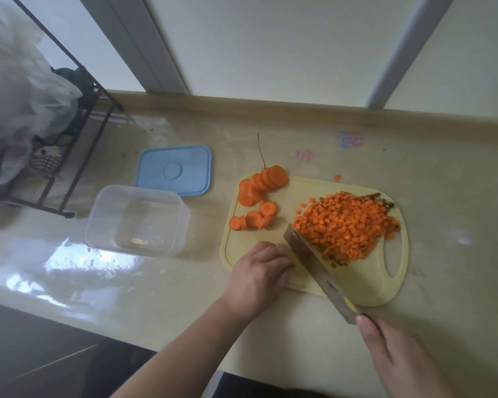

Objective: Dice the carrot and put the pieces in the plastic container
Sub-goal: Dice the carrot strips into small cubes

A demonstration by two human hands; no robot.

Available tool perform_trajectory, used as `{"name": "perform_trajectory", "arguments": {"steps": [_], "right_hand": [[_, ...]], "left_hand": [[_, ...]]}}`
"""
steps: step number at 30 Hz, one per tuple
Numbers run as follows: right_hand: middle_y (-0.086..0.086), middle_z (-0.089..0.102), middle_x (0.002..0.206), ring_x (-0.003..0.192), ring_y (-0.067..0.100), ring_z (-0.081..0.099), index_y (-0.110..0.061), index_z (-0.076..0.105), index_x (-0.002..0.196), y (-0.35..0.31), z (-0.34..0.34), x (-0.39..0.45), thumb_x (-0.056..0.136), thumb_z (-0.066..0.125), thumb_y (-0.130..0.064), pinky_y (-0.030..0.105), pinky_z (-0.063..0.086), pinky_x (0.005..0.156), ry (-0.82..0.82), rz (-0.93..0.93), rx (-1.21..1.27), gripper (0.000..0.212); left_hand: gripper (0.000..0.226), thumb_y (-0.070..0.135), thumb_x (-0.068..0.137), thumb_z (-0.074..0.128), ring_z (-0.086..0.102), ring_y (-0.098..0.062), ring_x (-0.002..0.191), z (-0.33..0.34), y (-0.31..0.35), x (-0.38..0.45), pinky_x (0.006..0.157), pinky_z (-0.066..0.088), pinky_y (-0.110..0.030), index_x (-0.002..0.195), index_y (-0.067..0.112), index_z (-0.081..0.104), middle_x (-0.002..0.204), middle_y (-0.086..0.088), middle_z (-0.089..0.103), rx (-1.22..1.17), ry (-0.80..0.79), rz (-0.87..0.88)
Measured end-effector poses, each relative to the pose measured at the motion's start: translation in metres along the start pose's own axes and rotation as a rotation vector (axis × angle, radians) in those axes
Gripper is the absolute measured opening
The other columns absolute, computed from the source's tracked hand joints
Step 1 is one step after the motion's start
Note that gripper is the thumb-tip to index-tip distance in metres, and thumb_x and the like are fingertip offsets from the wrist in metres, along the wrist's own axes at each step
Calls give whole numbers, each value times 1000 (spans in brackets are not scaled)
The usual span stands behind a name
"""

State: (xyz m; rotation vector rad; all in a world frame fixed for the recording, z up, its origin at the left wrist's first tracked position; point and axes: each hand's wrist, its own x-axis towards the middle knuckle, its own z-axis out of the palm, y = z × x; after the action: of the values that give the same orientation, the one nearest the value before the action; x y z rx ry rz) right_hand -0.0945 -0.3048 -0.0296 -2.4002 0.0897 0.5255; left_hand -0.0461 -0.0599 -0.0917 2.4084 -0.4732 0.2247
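Right hand (391, 351) grips the knife (314, 262) slanted across the cutting board (368, 288); left hand (259, 271), fingers curled, rests beside the blade.

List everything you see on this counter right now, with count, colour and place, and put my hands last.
Cutting board: one, pale yellow, counter right.
Diced carrot: one pile, orange, board right.
Carrot slices: about a dozen, orange, board left.
Knife: one, steel, beside the dice.
Container: one, clear, left of board.
Lid: one, blue, behind container.
Wire rack: one, black, far left.
Left hand: on board, fingers curled.
Right hand: holds knife handle.
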Motion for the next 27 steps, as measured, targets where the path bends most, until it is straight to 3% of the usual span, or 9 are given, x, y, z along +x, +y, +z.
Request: {"name": "perform_trajectory", "arguments": {"steps": [2, 6, 10, 13, 16, 20, 23, 25, 27], "right_hand": [[3, 74, 86, 92, 19, 66, -23, 71, 89, 1, 0, -2, 62, 0, -97, 35, 45, 79, 4, -18, 1, 106], [6, 71, 76, 84, 13, 59, -13, 68, 82, -1, 4, -5, 69, 7, -94, 18, 39, 70, 0, -43, 33, 103], [2, 69, 72, 76, 7, 62, -18, 65, 79, 1, 8, -12, 60, 0, -98, 29, 43, 70, -67, -1, 22, 105], [4, 69, 73, 81, 9, 60, -18, 64, 77, 1, 10, -14, 61, -3, -97, 29, 41, 72, -58, -2, -34, 104], [5, 64, 62, 72, 7, 58, -20, 59, 71, 3, 11, -17, 65, -4, -95, 29, 41, 67, 8, -15, -65, 98], [4, 63, 67, 64, 9, 58, -21, 51, 78, -6, 14, -10, 52, -23, -93, 26, 45, 64, -95, 14, -166, 107], [2, 64, 66, 66, 11, 59, -22, 52, 75, -9, 14, -3, 61, -12, -93, 32, 46, 66, -77, -27, -87, 98], [-1, 65, 61, 72, 12, 58, -22, 60, 71, -3, 10, 0, 80, 7, -85, 23, 44, 75, -36, -136, -68, 83], [-6, 61, 53, 86, 11, 53, -25, 65, 69, -4, 3, -1, 97, 18, -65, -7, 25, 84, 69, -183, -117, 68]], "left_hand": [[6, 8, 85, 75, 62, -22, 92, 1, 1, -1, 82, 53, -28, 90, 10, 77, 96, -1, 70, 1, 7, -3], [5, 6, 86, 76, 64, -25, 90, -4, -1, -6, 82, 54, -29, 90, 6, 77, 97, -3, 71, -18, 44, 12], [6, 8, 89, 70, 62, -24, 90, -5, -2, -9, 82, 54, -29, 89, 6, 76, 96, -4, 71, 0, 44, 42], [6, 7, 85, 70, 60, -22, 91, -3, -3, -8, 82, 53, -28, 87, 6, 76, 94, -4, 71, 12, 34, 33], [9, 8, 87, 67, 61, -23, 89, 0, -2, -8, 81, 53, -28, 87, 5, 76, 93, -5, 71, 16, 49, 23], [16, 11, 89, 62, 60, -21, 90, 3, 1, -9, 81, 53, -28, 88, 6, 77, 92, -4, 71, 7, 73, -13], [16, 12, 90, 62, 60, -20, 92, 3, 0, -10, 84, 52, -25, 88, 6, 77, 94, -4, 71, 4, 88, -2], [15, 14, 90, 64, 61, -19, 93, 1, -1, -11, 85, 52, -23, 89, 7, 77, 96, -2, 72, -12, 84, 9], [15, 16, 89, 65, 62, -19, 94, -1, -3, -13, 86, 52, -22, 89, 9, 78, 99, 0, 73, -36, 78, -15]]}}
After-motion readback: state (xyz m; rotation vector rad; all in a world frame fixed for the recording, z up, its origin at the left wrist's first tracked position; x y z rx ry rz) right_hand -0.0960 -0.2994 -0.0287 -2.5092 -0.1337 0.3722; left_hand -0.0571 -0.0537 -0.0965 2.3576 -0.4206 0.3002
